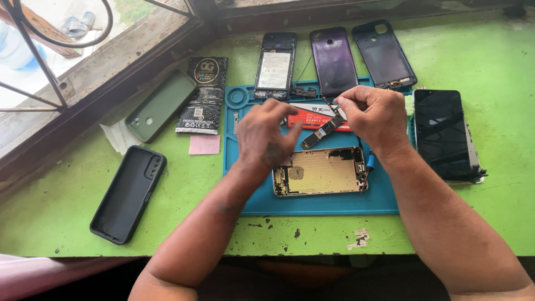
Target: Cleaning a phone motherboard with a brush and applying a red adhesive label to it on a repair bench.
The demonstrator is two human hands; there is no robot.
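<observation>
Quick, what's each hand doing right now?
Left hand: fingers curled, holding one end of the small dark phone circuit board.
Right hand: pinched shut on the board's thin flex cable.

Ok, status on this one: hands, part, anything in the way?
Both hands, left and right, pinching the small circuit board. Held above the open gold phone shell. Nothing in the way.

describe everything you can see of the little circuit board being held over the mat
The circuit board is a narrow dark strip with small metallic parts, tilted diagonally. It hangs above the blue mat, just over the gold phone shell. The right hand pinches its upper end; the left hand is at its lower end.
</observation>
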